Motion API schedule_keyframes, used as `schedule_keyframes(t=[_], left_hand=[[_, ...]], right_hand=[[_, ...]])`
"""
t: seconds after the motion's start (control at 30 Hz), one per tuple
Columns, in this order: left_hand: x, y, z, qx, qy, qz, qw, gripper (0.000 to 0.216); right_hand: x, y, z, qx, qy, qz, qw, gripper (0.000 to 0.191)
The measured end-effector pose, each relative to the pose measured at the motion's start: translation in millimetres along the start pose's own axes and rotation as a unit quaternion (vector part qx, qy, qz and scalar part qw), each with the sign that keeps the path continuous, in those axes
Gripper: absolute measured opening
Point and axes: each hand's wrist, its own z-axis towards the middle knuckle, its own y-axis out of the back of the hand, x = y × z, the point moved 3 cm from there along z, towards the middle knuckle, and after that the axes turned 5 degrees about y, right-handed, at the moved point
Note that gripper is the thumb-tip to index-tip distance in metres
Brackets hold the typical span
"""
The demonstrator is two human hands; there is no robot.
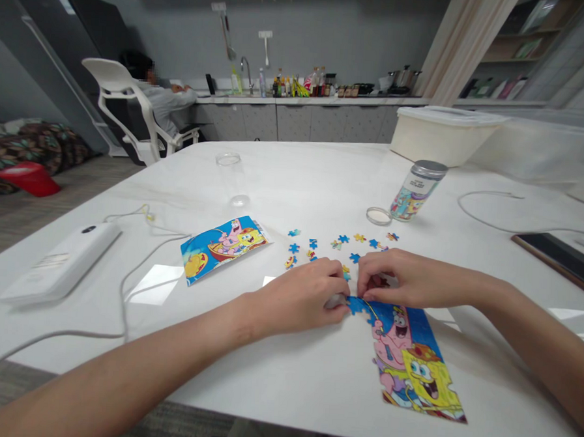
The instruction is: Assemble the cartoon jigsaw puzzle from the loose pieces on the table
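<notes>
A partly joined jigsaw puzzle (408,361) with a pink starfish figure and a yellow sponge figure lies flat before me. My left hand (315,295) is closed, fingertips pinching at a blue jigsaw piece (359,307) on the puzzle's upper left corner. Against the top edge of the same corner, my right hand (391,276) is closed too, thumb and fingers pressed together; they largely hide what they grip. Beyond my hands are scattered several loose pieces (344,239), blue and yellow. A picture sheet (224,246) with the same characters rests to the left.
Farther back stand a clear jar (230,179) and a printed canister (415,192) beside a ring-shaped lid (379,216). A white power bank (64,262) and cables lie left, a phone (561,262) right. Storage boxes (443,135) occupy the far right. A person (165,104) sits beyond the table.
</notes>
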Motion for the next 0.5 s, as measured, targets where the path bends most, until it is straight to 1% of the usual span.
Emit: schedule_keyframes(t=[0.3,0.5], left_hand=[[0.4,1.0,-1.1,-0.003,0.000,0.003,1.000,0.010],[-0.4,2.0,-0.3,-0.001,0.001,0.006,1.000,0.013]], right_hand=[[-1.3,-1.1,0.2,0.001,0.003,0.004,1.000,0.015],[-0.7,-0.8,0.4,0.002,0.002,0.001,1.000,0.016]])
